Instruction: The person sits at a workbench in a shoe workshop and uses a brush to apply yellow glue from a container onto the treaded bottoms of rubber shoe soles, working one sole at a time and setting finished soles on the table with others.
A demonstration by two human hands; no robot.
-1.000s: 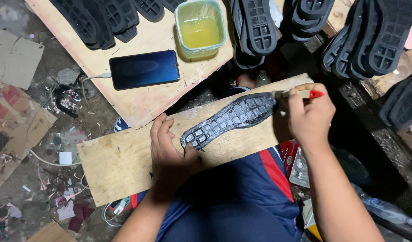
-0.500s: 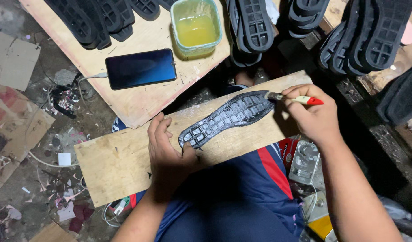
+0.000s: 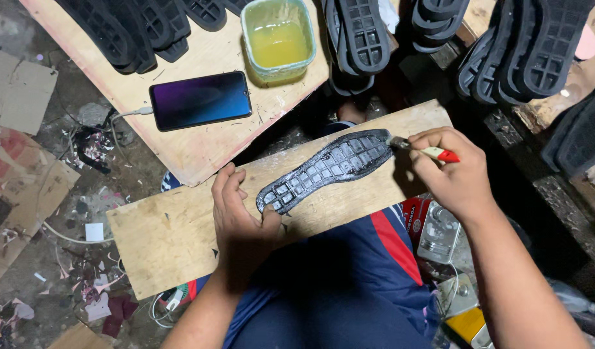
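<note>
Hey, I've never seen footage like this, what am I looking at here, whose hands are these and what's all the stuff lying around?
There is one picture, taken by a camera worn on a person's head, looking down at their own two bare hands. No machine is involved.

Across the person's lap lies a pale wooden board. On it rests a black rubber shoe sole with a gridded tread. The left hand presses on the board and pins the sole's near end with the thumb. The right hand holds a small brush with a red and white handle, its bristle end at the sole's far end.

Beyond is a second, larger wooden board. On it are a dark smartphone with a cable plugged in, a pale green plastic tub of yellowish liquid and rows of more black soles. Scraps litter the floor to the left.
</note>
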